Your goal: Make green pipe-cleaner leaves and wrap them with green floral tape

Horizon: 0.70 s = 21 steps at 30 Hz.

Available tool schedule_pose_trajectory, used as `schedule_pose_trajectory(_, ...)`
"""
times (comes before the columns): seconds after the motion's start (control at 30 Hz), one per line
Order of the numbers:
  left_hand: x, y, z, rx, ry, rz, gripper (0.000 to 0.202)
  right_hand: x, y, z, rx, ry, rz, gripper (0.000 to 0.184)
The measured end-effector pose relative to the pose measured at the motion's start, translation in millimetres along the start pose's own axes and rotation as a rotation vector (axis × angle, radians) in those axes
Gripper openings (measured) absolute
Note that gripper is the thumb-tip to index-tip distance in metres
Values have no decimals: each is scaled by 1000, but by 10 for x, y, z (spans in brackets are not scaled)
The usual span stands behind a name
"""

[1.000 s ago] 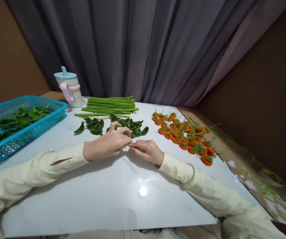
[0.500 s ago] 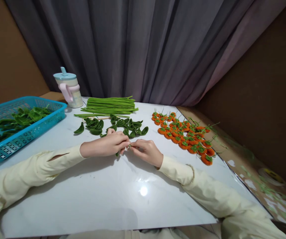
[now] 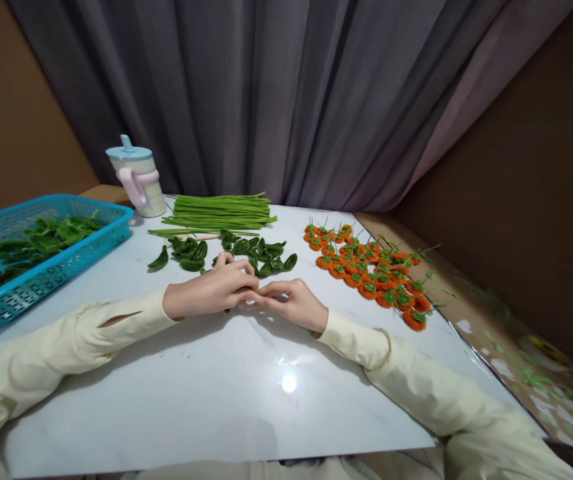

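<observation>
My left hand [image 3: 219,290] is closed over a fuzzy green leaf [image 3: 227,310], of which only a small dark-green bit shows below the fingers. My right hand [image 3: 295,303] meets it fingertip to fingertip, thumb and forefinger pinched together; what lies in that pinch is too small to make out. Just beyond both hands lie several dark-green looped leaves [image 3: 266,257], apparently bent from pipe cleaners. Behind these is a bundle of straight bright-green stems [image 3: 221,212].
Several orange fuzzy pumpkin-like pieces [image 3: 359,279] with green tops sit to the right. On the left stands a blue basket [image 3: 66,257] holding green leaves, with a lidded tumbler [image 3: 139,180] behind it. Scraps [image 3: 541,380] litter a brown surface at the right.
My left fingers have shifted and bunched up a little, and the visible green bit has moved slightly left. My right fingertips have come closer to the left ones.
</observation>
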<state>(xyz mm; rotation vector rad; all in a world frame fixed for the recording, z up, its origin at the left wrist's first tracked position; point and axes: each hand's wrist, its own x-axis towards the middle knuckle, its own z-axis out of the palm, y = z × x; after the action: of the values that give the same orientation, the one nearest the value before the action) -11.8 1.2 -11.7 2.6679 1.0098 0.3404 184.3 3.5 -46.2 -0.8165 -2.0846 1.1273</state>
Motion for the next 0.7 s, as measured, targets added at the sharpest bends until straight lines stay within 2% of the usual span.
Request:
schedule_pose_trajectory(0.13,16,-9,-24,-83,-55,-8,33,9,4,-1,223,-81,90,24)
schedule_pose_trajectory(0.3,54,2,-115,-425,-260,-95,37,22,8,2,454,-148,174,35)
schedule_pose_trajectory(0.4,72,-7,-136,-641,-358,-116,38,21,0,9,512,-187,179,36)
schedule_pose_trajectory(0.53,73,-13,-117,-836,-429,-149,33,30,-1,-2,549,-254,178,38)
schedule_pose_trajectory(0.7,48,9,-102,-902,-491,-147,34,41,-20,-27,502,-319,205,41)
